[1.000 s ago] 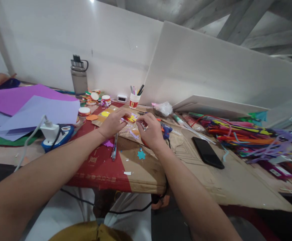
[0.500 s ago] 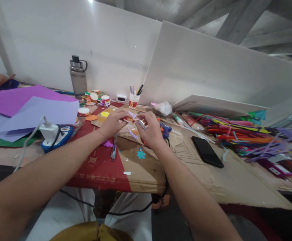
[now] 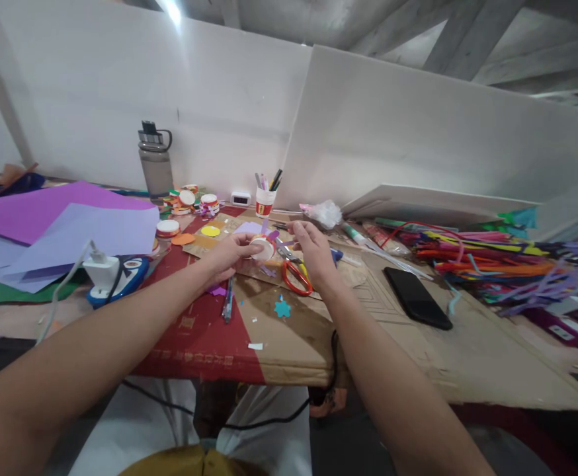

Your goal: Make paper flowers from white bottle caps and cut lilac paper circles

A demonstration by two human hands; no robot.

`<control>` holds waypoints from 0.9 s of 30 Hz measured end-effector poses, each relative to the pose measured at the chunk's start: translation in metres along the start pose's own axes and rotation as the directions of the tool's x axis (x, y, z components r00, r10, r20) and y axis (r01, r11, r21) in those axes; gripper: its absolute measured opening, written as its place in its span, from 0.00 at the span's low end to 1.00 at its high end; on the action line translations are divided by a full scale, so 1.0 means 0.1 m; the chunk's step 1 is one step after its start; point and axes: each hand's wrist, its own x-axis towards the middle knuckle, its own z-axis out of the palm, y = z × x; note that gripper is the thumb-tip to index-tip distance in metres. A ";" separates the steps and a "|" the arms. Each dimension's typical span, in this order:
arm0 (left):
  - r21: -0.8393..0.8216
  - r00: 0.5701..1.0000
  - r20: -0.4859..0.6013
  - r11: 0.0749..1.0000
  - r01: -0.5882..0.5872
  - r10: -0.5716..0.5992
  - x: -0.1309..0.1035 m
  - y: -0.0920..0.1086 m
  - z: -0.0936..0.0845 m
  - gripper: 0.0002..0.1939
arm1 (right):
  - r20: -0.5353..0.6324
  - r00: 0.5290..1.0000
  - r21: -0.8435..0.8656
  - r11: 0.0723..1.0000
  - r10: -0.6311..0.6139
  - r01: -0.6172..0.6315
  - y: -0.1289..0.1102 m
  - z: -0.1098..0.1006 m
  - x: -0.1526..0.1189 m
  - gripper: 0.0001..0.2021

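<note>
My left hand (image 3: 230, 256) is closed on a small round white piece (image 3: 263, 247) with a red rim and purple paper strips sticking out of it. Just right of it is my right hand (image 3: 313, 246), its thumb and fingertips close together; whether something thin is between them is too blurred to tell. Beneath and between the hands lie red-handled scissors (image 3: 297, 277) on a cardboard piece strewn with purple scraps. A turquoise paper flower (image 3: 282, 307) and a pen (image 3: 228, 301) lie nearer the table's front edge.
Purple sheets (image 3: 95, 228) and a power strip (image 3: 120, 281) lie left. A bottle (image 3: 155, 165), a pen cup (image 3: 264, 201) and a small clock (image 3: 240, 198) stand behind. On the right are a phone (image 3: 416, 297) and colourful pipe cleaners (image 3: 497, 264).
My hands have moved apart, the right one to the right. The round piece in my left hand now shows its white face, and the red scissors are in plain view.
</note>
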 end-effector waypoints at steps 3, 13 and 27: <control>-0.005 1.000 0.026 1.000 0.017 -0.017 -0.02 0.01 0.01 0.13 | 0.073 0.996 0.075 0.996 0.050 -0.055 0.07 -0.01 0.03 0.23; 0.083 0.995 0.098 0.997 0.002 -0.010 -0.02 -0.02 0.01 0.15 | 0.293 0.952 0.105 0.986 0.092 -0.127 0.13 -0.06 0.07 0.29; 0.146 0.992 0.129 0.989 -0.030 0.011 0.01 -0.06 -0.02 0.17 | 0.311 0.943 0.171 0.969 0.121 -0.180 0.06 -0.05 0.03 0.26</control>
